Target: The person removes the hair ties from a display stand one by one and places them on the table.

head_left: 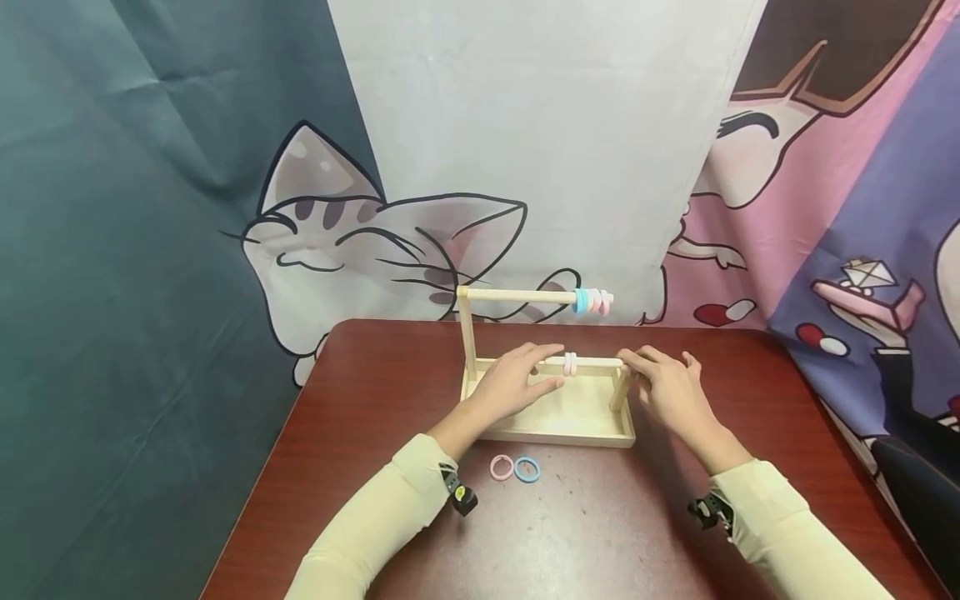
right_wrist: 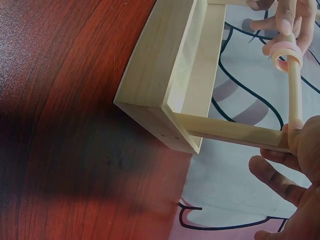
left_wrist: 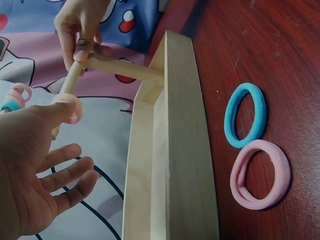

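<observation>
A pale wooden stand has a tray base [head_left: 555, 436], a long upper rod [head_left: 517, 296] and a shorter lower rod [head_left: 598, 362]. Light pink and cream hair ties [head_left: 570, 364] are looped around the lower rod. My left hand [head_left: 513, 383] is at that rod from the left, its thumb and index finger right at these ties, the other fingers spread loosely. At the rod's right end, my right hand [head_left: 667, 392] pinches the rod where it meets its short post [head_left: 620, 390]. Blue, cream and pink hair ties [head_left: 581, 301] hang bunched near the upper rod's free end.
On the dark red wooden table [head_left: 360, 500], in front of the tray, lie a blue hair tie [left_wrist: 260, 112] and a pink hair tie [left_wrist: 282, 170], side by side. A tall post [head_left: 467, 337] carries the upper rod. Behind the table hangs a cartoon-printed cloth [head_left: 555, 150].
</observation>
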The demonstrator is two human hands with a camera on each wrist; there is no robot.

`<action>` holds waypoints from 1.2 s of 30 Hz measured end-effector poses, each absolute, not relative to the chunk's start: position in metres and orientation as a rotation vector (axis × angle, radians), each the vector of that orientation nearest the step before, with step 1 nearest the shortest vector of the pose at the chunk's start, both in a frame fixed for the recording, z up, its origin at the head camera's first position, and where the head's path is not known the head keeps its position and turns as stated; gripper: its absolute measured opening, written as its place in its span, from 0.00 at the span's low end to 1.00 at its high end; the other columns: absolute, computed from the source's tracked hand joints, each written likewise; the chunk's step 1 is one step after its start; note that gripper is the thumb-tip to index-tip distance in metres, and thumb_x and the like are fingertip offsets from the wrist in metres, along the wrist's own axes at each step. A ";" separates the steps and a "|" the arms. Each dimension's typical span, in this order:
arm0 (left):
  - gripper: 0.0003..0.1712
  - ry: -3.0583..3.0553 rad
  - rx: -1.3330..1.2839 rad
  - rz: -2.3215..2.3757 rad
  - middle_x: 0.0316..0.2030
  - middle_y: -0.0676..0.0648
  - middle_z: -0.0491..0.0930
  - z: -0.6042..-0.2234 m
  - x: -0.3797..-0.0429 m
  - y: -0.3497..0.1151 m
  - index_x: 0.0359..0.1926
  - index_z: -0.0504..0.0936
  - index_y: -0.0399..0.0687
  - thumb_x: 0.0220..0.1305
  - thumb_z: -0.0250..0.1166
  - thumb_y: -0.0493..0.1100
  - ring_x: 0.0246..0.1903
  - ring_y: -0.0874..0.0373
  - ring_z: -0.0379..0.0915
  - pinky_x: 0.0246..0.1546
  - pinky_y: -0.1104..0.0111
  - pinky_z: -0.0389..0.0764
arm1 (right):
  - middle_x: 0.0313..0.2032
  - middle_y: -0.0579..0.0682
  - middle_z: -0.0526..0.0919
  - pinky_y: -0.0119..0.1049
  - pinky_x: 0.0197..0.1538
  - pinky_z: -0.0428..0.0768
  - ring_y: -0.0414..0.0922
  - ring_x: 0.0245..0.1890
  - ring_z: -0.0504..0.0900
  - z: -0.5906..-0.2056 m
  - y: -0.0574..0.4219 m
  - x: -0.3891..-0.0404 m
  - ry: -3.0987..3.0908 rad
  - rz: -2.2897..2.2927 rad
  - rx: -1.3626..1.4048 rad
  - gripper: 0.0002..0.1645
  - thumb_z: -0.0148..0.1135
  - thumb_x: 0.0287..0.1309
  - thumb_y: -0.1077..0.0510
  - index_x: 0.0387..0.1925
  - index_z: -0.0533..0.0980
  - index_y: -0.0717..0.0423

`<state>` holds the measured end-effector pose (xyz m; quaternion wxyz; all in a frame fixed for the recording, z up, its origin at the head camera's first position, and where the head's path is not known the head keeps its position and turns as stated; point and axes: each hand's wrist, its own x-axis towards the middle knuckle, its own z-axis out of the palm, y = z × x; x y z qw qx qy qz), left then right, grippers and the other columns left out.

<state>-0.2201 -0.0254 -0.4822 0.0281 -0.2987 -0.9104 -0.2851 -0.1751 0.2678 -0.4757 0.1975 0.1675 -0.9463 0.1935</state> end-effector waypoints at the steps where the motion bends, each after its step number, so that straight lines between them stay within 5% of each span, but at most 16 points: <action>1: 0.35 -2.808 -0.922 -0.884 0.59 0.50 0.86 -0.482 -0.220 -0.025 0.80 0.74 0.67 0.77 0.70 0.60 0.53 0.51 0.86 0.45 0.61 0.84 | 0.44 0.52 0.89 0.89 0.65 0.61 0.56 0.41 0.91 -0.476 0.267 -0.176 -2.647 0.541 0.470 0.22 0.68 0.67 0.71 0.58 0.87 0.51; 13: 0.33 -2.804 -0.908 -0.868 0.54 0.51 0.86 -0.482 -0.224 -0.019 0.76 0.78 0.65 0.74 0.73 0.59 0.49 0.51 0.87 0.40 0.64 0.81 | 0.46 0.53 0.89 0.89 0.67 0.60 0.56 0.43 0.91 -0.477 0.262 -0.179 -2.670 0.553 0.458 0.21 0.67 0.69 0.70 0.59 0.87 0.52; 21: 0.26 -2.745 -0.891 -0.911 0.55 0.51 0.87 -0.481 -0.225 -0.015 0.69 0.83 0.60 0.75 0.73 0.58 0.48 0.55 0.89 0.43 0.65 0.84 | 0.45 0.53 0.90 0.89 0.67 0.60 0.57 0.43 0.91 -0.476 0.262 -0.178 -2.669 0.554 0.459 0.21 0.67 0.69 0.70 0.59 0.87 0.51; 36: 0.26 -2.736 -0.869 -0.914 0.58 0.52 0.86 -0.480 -0.225 -0.023 0.70 0.83 0.58 0.76 0.72 0.56 0.49 0.56 0.89 0.47 0.62 0.87 | 0.45 0.52 0.90 0.89 0.66 0.61 0.56 0.42 0.91 -0.474 0.266 -0.175 -2.661 0.532 0.454 0.25 0.66 0.65 0.73 0.59 0.87 0.51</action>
